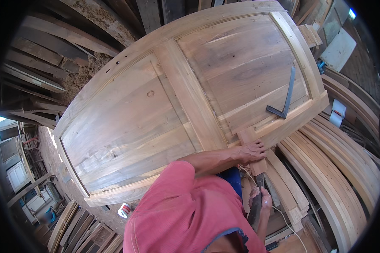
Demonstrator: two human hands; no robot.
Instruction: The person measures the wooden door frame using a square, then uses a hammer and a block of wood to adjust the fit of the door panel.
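Note:
My left hand lies across a short piece of wood at the near edge of a large panelled wooden door. Its fingers bend over the wood and hold it against the door frame. Below it, my right hand is closed around a long dark tool, whose upper end reaches the lower end of the wood piece. The tool's kind cannot be made out from this angle. A dark try square rests on the door's right panel, apart from both hands.
Long curved boards are stacked at the right. Rough planks lie at the far left, near sawdust. A white container stands on the floor by the door's near edge. A pale cord runs beside my right forearm.

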